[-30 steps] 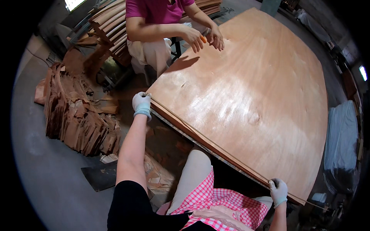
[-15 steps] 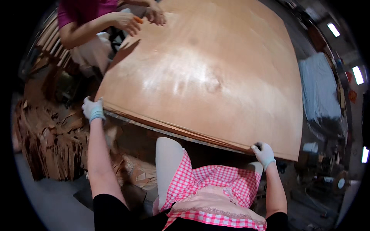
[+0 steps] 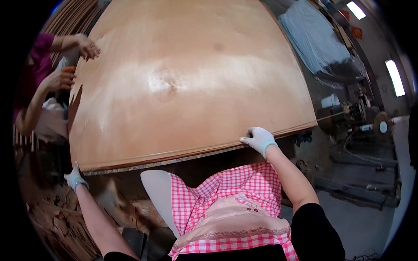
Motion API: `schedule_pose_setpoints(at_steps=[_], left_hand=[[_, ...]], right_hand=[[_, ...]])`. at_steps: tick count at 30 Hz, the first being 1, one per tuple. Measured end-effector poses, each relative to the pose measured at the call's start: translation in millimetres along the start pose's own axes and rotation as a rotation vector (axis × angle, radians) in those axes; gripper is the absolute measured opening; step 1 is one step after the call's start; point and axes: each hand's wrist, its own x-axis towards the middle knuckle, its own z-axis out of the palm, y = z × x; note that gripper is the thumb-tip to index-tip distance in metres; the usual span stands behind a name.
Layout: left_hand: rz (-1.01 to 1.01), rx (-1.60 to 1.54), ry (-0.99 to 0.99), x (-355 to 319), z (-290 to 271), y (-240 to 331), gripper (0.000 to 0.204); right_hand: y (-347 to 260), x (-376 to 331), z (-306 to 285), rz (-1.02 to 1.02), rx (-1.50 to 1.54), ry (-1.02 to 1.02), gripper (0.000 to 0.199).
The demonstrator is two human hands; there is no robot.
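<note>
A broad, shiny sheet of wood veneer (image 3: 196,100) lies on top of a layered stack in front of me. My left hand (image 3: 75,177), in a white glove, closes around its near left corner. My right hand (image 3: 260,140), gloved the same way, has its fingers curled on the near edge, right of the middle. Its fingertips are partly hidden. Below the sheet, thin layers (image 3: 143,164) show along the near edge.
At the left stands a co-worker in a purple top (image 3: 41,67), hands by the sheet's left edge, an orange thing in one. Scrap veneer (image 3: 65,226) lies low at left. At right are a plastic-covered stack (image 3: 313,35), a white bucket (image 3: 330,101) and a machine (image 3: 383,126).
The view has turned to the right, so the sheet and the co-worker sit farther left. My right hand has moved inward along the near edge, away from the right corner. My left hand stays at the left corner.
</note>
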Motion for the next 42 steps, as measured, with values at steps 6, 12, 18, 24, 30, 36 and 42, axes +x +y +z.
schedule_pose_setpoints(at_steps=[6,12,18,24,30,36,42], left_hand=[[0.856,-0.545,-0.114,-199,12,60,0.056],[1.641,0.131,-0.414,-505,24,80,0.084],[1.609,0.227,-0.481,-522,55,77,0.088],[1.634,0.270,-0.468,-515,56,77,0.088],[1.630,0.354,-0.480,-517,51,83,0.086],[1.765,0.021,-0.407,-607,32,98,0.072],[2.002,0.140,-0.503,-708,74,112,0.075]], right_hand=[[6,-7,-6,-0.007,0.044,0.003,0.045],[10,2,0,-0.075,0.039,0.034,0.048],[36,4,-8,-0.210,0.131,0.010,0.037],[166,8,-54,-0.070,0.113,0.047,0.031],[197,23,-51,0.039,0.084,0.114,0.035],[197,27,-51,0.035,0.107,0.081,0.036],[201,26,-49,0.012,0.150,0.100,0.035]])
